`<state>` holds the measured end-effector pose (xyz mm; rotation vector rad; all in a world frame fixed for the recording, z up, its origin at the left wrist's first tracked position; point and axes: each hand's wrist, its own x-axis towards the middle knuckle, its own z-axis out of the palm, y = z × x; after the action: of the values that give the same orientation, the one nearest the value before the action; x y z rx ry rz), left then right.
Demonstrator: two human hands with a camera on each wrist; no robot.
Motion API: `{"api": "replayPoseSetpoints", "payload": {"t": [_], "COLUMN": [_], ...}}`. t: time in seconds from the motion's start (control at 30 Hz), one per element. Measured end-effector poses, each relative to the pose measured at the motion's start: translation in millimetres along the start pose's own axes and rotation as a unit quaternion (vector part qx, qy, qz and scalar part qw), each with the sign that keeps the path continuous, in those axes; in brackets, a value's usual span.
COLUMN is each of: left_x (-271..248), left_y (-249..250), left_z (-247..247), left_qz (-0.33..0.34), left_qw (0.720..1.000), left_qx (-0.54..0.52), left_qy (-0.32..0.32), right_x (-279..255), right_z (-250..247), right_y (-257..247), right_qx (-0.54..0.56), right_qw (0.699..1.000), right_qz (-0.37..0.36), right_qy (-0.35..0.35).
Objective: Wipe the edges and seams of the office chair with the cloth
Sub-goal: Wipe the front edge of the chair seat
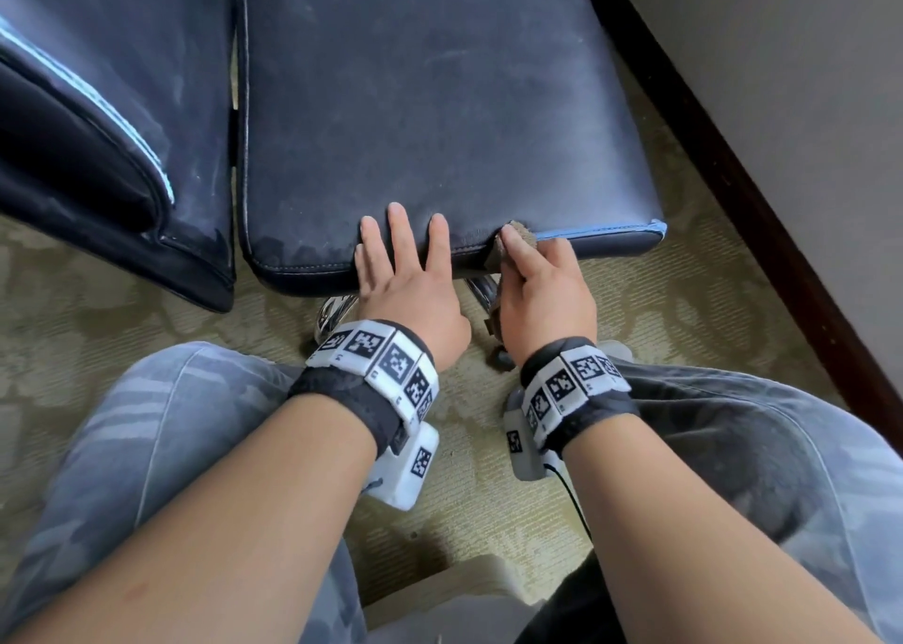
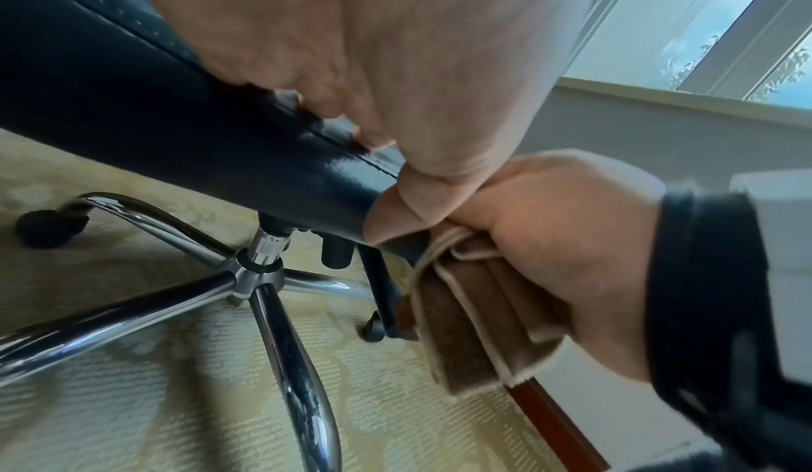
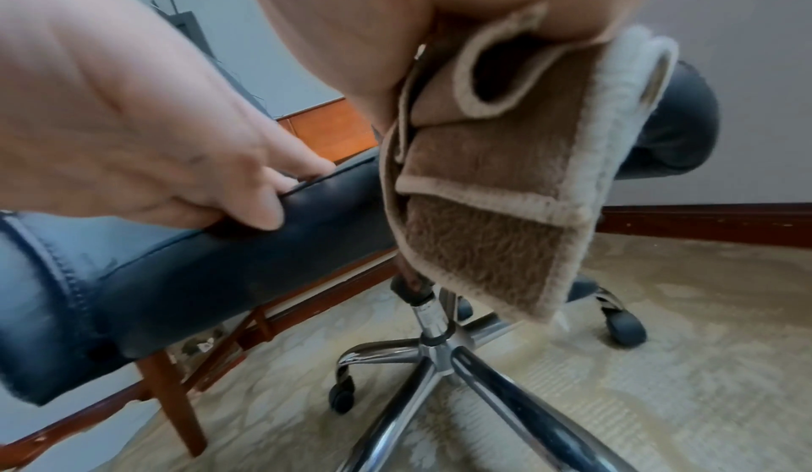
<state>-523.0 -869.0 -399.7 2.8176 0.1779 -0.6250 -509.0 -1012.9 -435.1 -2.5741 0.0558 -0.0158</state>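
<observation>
The dark blue leather office chair seat (image 1: pixel 440 130) lies in front of me, its backrest (image 1: pixel 97 130) at the left. My left hand (image 1: pixel 400 233) rests on the seat's front edge with fingers straight on top, and its thumb lies against the front face (image 2: pixel 386 222). Beside it, my right hand (image 1: pixel 513 247) grips a folded brown cloth (image 1: pixel 496 252) and presses it with the forefinger onto the front edge seam. The rest of the cloth (image 3: pixel 496 184) hangs below the hand. To the right the seam's piping (image 1: pixel 606 230) shows light blue.
Under the seat stands the chrome star base (image 3: pixel 439 351) with black castors (image 3: pixel 624 326). A dark wooden skirting board (image 1: pixel 733 179) and wall run along the right. Wooden furniture legs (image 3: pixel 175 392) stand behind the chair. My knees (image 1: pixel 146 423) rest on the patterned carpet (image 1: pixel 146 301).
</observation>
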Motion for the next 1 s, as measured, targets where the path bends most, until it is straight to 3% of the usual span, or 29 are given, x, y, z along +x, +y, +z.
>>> {"api": "replayPoseSetpoints", "payload": {"t": [0.13, 0.23, 0.33, 0.4, 0.53, 0.8, 1.0], "left_x": [-1.0, 0.0, 3.1, 4.5, 1.3, -12.4, -18.3], "left_y": [3.6, 2.2, 2.1, 7.4, 31.4, 65.2, 58.7], "left_z": [4.8, -1.5, -15.4, -20.6, -22.7, -52.8, -52.0], "left_qz": [-0.009, -0.022, -0.045, -0.057, -0.074, -0.045, -0.042], "left_qw": [0.999, 0.999, 0.998, 0.998, 0.997, 0.996, 0.996], "left_qx": [0.015, 0.03, 0.019, 0.015, 0.03, 0.073, 0.071], "left_qy": [0.026, 0.006, -0.032, -0.038, -0.022, 0.025, 0.012], "right_x": [-2.6, -1.7, -3.1, -2.7, 4.2, 7.8, -14.3], "right_z": [14.1, 12.8, 1.3, -10.3, -29.0, -71.1, -59.6], "right_y": [-24.6, -20.1, 3.7, 17.1, 26.3, 19.2, 32.3], "right_qx": [-0.039, -0.053, -0.023, -0.023, 0.008, 0.088, 0.083], "right_qw": [0.997, 0.993, 0.997, 0.997, 0.991, 0.991, 0.99], "right_qz": [-0.056, -0.079, -0.057, -0.038, -0.046, -0.051, -0.03], "right_qy": [-0.044, -0.065, -0.043, -0.066, -0.126, -0.087, -0.107]}}
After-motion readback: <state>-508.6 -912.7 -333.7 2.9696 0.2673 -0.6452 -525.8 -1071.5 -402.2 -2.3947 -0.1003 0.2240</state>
